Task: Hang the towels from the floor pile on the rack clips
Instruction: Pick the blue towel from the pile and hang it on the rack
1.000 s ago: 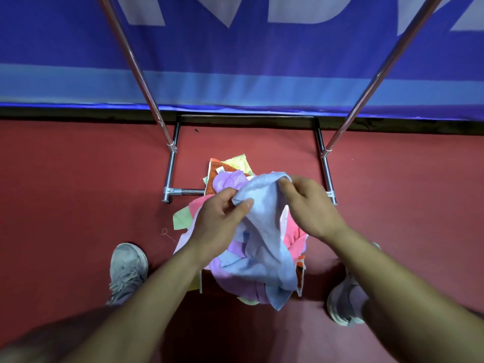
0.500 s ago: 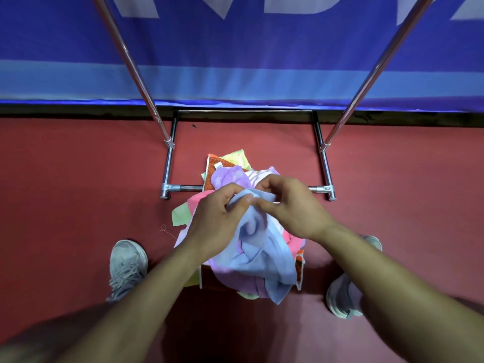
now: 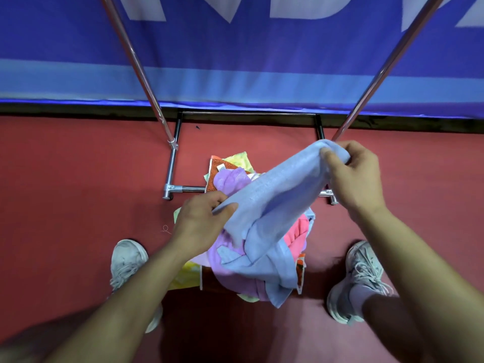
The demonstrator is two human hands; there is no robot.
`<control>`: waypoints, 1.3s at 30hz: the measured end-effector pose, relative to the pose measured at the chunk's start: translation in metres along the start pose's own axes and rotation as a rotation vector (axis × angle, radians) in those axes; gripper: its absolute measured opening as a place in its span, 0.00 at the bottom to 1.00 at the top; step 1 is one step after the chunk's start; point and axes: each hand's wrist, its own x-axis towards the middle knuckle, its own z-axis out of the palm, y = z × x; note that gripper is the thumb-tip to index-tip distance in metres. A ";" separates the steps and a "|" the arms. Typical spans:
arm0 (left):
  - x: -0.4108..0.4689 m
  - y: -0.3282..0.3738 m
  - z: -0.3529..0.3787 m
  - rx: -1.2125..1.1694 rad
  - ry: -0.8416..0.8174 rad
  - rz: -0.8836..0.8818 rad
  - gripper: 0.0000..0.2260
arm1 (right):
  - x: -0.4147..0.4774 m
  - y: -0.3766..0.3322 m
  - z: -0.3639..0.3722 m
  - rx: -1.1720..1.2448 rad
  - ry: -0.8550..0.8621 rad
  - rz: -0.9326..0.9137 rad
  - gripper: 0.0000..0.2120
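Note:
A light blue towel [image 3: 272, 205] is stretched between both hands above the floor pile. My left hand [image 3: 201, 224] pinches its lower left edge. My right hand [image 3: 353, 174] grips the upper right end, raised toward the rack's right pole. The rest of the towel droops down over the pile of towels [image 3: 235, 179], which shows lilac, pink, orange and yellow cloth on the red floor. The metal rack [image 3: 171, 169] stands just behind the pile. Its clips are out of view above.
Two slanted rack poles [image 3: 136, 61] rise left and right of the pile, with the base bar [image 3: 188, 189] on the floor. A blue banner [image 3: 248, 61] covers the wall behind. My two grey shoes [image 3: 125, 260] flank the pile on the red floor [image 3: 65, 192].
My hands were close together on the bunched blue towel. The right hand has moved up and to the right, pulling the towel out into a stretched band; the left hand stayed low.

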 end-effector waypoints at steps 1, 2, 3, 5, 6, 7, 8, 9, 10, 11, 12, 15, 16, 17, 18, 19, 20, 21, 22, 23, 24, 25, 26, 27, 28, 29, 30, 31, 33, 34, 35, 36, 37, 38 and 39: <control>0.002 -0.001 0.001 0.008 0.029 -0.016 0.16 | 0.001 0.005 0.000 -0.052 -0.026 0.022 0.10; 0.003 -0.001 0.002 0.022 0.063 -0.034 0.18 | 0.002 0.009 0.000 -0.113 -0.062 0.042 0.13; 0.005 -0.001 0.003 0.030 0.102 -0.054 0.20 | 0.002 0.012 0.001 -0.178 -0.107 0.054 0.17; 0.008 0.000 0.007 -0.041 0.166 -0.121 0.22 | -0.003 0.016 0.007 -0.226 -0.203 0.063 0.22; 0.008 0.001 0.009 -0.135 0.181 -0.179 0.21 | -0.009 0.016 0.012 -0.213 -0.246 0.068 0.23; 0.008 0.003 0.011 -0.253 0.193 -0.252 0.19 | -0.016 0.015 0.019 -0.201 -0.286 0.063 0.22; 0.008 0.006 0.014 -0.373 0.199 -0.331 0.16 | -0.023 0.014 0.026 -0.207 -0.319 0.041 0.21; 0.008 0.009 0.015 -0.463 0.201 -0.408 0.13 | -0.031 0.013 0.033 -0.228 -0.347 0.000 0.22; 0.009 0.010 0.017 -0.531 0.191 -0.474 0.11 | -0.038 0.011 0.039 -0.261 -0.377 -0.050 0.22; 0.010 0.013 0.019 -0.595 0.166 -0.529 0.09 | -0.044 0.008 0.044 -0.303 -0.403 -0.102 0.22; 0.011 0.016 0.021 -0.652 0.138 -0.578 0.09 | -0.049 0.006 0.047 -0.343 -0.420 -0.155 0.22; 0.011 0.026 0.026 -0.759 0.075 -0.702 0.08 | -0.061 0.001 0.055 -0.387 -0.463 -0.267 0.25; 0.011 0.030 0.028 -0.797 0.066 -0.727 0.08 | -0.065 0.001 0.057 -0.391 -0.492 -0.291 0.23; 0.011 0.031 0.029 -0.827 0.065 -0.745 0.08 | -0.070 0.002 0.060 -0.411 -0.525 -0.316 0.21; 0.011 0.032 0.028 -0.849 0.072 -0.764 0.08 | -0.075 0.003 0.062 -0.448 -0.553 -0.336 0.18; 0.011 0.031 0.028 -0.866 0.086 -0.782 0.07 | -0.080 0.003 0.063 -0.484 -0.567 -0.356 0.14; 0.012 0.029 0.027 -0.870 0.103 -0.792 0.06 | -0.084 0.003 0.063 -0.500 -0.572 -0.369 0.12; 0.014 0.027 0.026 -0.875 0.113 -0.798 0.05 | -0.088 0.003 0.063 -0.493 -0.571 -0.380 0.13; 0.016 0.026 0.024 -0.882 0.120 -0.805 0.05 | -0.091 0.002 0.063 -0.479 -0.571 -0.386 0.15; 0.017 0.025 0.022 -0.894 0.127 -0.819 0.04 | -0.095 0.003 0.063 -0.481 -0.575 -0.396 0.17; 0.017 0.025 0.019 -0.916 0.135 -0.842 0.04 | -0.098 0.004 0.064 -0.505 -0.588 -0.403 0.18; 0.017 0.026 0.018 -0.947 0.141 -0.866 0.05 | -0.101 0.005 0.064 -0.534 -0.602 -0.407 0.19; 0.017 0.027 0.017 -0.974 0.135 -0.882 0.06 | -0.104 0.005 0.064 -0.552 -0.604 -0.407 0.18; 0.015 0.028 0.017 -0.984 0.116 -0.880 0.08 | -0.105 0.007 0.063 -0.550 -0.591 -0.409 0.16; 0.015 0.029 0.019 -0.983 0.096 -0.869 0.09 | -0.106 0.008 0.062 -0.533 -0.580 -0.405 0.12; 0.015 0.030 0.021 -0.984 0.087 -0.857 0.10 | -0.106 0.008 0.062 -0.511 -0.576 -0.399 0.10; 0.015 0.030 0.022 -0.992 0.081 -0.849 0.09 | -0.105 0.007 0.063 -0.503 -0.588 -0.392 0.10; 0.015 0.032 0.022 -1.006 0.072 -0.846 0.08 | -0.104 0.007 0.063 -0.502 -0.609 -0.387 0.11; 0.014 0.037 0.021 -1.035 0.044 -0.840 0.07 | -0.101 0.006 0.064 -0.506 -0.634 -0.367 0.15; 0.013 0.038 0.020 -1.056 0.037 -0.839 0.06 | -0.100 0.006 0.065 -0.509 -0.628 -0.357 0.15; 0.012 0.039 0.019 -1.080 0.028 -0.837 0.06 | -0.098 0.007 0.064 -0.505 -0.605 -0.354 0.13; 0.011 0.040 0.018 -1.105 0.017 -0.829 0.06 | -0.097 0.008 0.064 -0.498 -0.573 -0.349 0.11; 0.010 0.041 0.017 -1.128 0.002 -0.818 0.06 | -0.096 0.009 0.064 -0.490 -0.545 -0.344 0.09; 0.010 0.042 0.016 -1.147 -0.012 -0.806 0.07 | -0.094 0.009 0.063 -0.487 -0.529 -0.331 0.09; 0.010 0.044 0.015 -1.163 -0.027 -0.795 0.07 | -0.093 0.010 0.062 -0.481 -0.521 -0.326 0.10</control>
